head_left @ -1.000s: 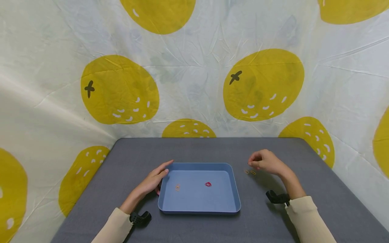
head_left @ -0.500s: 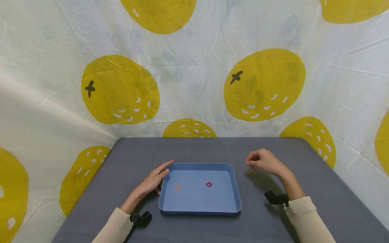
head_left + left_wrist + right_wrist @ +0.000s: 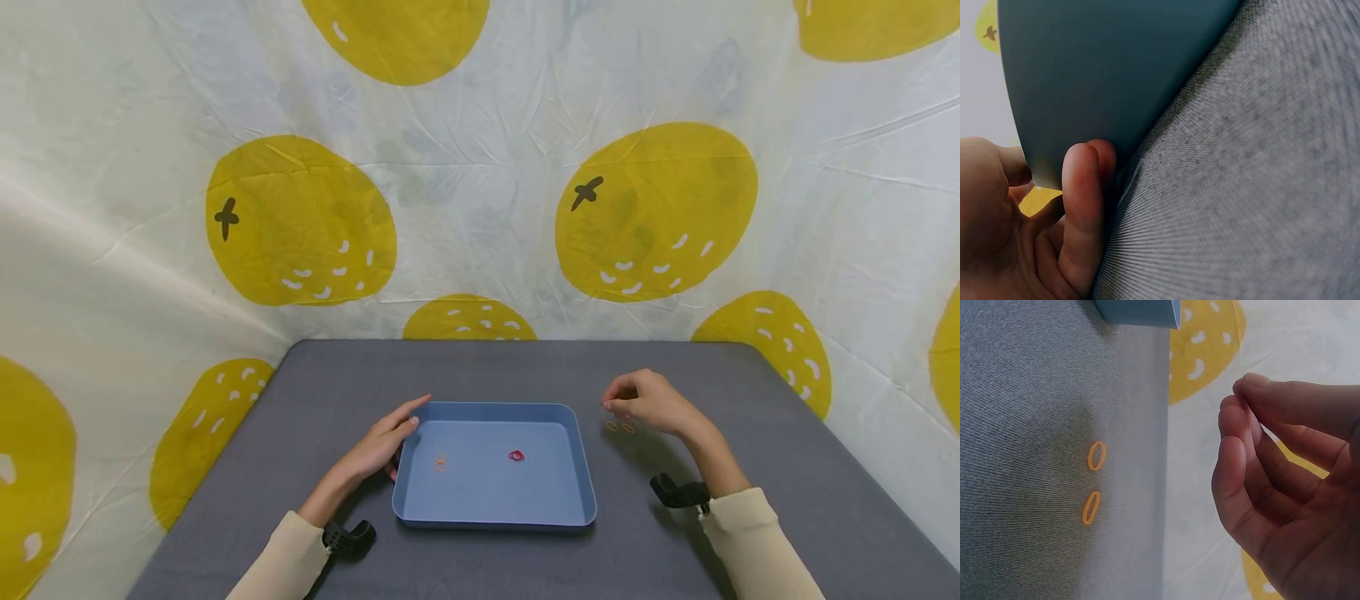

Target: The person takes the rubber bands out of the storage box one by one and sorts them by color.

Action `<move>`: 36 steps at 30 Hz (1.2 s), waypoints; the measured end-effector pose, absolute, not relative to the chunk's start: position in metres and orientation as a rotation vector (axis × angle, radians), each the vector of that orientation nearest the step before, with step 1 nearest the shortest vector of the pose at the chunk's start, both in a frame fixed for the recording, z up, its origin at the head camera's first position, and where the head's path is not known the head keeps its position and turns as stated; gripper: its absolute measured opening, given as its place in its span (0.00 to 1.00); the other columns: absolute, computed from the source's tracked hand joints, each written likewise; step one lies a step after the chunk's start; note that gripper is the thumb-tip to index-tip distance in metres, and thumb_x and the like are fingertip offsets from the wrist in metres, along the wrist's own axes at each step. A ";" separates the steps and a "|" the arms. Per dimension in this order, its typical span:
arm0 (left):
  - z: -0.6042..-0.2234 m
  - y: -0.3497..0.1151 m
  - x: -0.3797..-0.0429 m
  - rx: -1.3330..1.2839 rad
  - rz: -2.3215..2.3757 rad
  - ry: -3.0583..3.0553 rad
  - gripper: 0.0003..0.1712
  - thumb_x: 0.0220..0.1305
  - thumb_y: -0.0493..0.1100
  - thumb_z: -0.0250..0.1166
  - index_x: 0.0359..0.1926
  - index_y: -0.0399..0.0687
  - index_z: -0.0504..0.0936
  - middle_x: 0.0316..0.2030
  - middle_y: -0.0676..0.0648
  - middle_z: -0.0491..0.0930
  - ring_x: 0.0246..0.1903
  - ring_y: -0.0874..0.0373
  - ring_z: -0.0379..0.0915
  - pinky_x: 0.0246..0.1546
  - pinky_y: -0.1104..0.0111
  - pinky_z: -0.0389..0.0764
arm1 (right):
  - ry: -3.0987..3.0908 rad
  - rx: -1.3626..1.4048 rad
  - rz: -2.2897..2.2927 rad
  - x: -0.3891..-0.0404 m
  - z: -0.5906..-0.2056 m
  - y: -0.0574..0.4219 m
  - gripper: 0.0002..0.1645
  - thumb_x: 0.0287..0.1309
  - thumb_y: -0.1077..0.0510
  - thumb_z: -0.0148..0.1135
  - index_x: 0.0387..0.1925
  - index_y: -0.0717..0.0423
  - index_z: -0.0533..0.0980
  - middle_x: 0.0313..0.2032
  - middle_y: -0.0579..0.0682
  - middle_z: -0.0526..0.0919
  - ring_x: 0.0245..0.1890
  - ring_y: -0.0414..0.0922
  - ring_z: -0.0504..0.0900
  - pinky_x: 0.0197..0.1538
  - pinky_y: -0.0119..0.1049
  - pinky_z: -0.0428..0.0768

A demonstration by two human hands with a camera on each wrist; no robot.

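A shallow blue tray (image 3: 495, 496) lies on the grey cloth. My left hand (image 3: 369, 450) holds its left side; thumb at the rim, lower fingers (image 3: 1082, 184) against the outer wall. Inside the tray are a few pale orange rubber bands (image 3: 441, 466) at left and a red rubber band bunch (image 3: 516, 456) right of centre. Right of the tray, my right hand (image 3: 654, 403) hovers, thumb and forefinger pinched. A tiny red speck shows at those fingertips in the head view; its shape is hidden. Below lie two orange rubber bands (image 3: 1090, 456) on the cloth.
The grey cloth-covered table (image 3: 525, 567) ends at a backdrop (image 3: 480, 233) printed with large yellow fruit. Each wrist wears a black camera mount (image 3: 678, 492) below the hand. The tray's right wall (image 3: 583, 471) stands between my right hand and the tray floor.
My right hand has drifted slightly left toward the tray, fingertips still pinched. The left hand and tray keep their places; the whole view has shifted a little.
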State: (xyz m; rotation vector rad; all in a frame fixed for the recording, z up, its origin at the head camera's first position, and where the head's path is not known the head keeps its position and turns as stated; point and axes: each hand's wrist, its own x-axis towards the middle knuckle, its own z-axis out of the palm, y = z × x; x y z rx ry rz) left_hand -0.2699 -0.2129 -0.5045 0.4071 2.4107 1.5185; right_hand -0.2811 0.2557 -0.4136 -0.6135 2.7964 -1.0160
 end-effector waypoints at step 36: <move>-0.504 -0.211 -0.269 0.411 1.517 2.427 0.29 0.84 0.51 0.48 0.81 0.64 0.60 0.67 0.33 0.69 0.11 0.57 0.70 0.12 0.60 0.81 | 2.743 -0.855 -0.882 -0.295 -0.398 0.194 0.07 0.64 0.61 0.66 0.36 0.60 0.87 0.31 0.52 0.88 0.28 0.38 0.77 0.32 0.32 0.78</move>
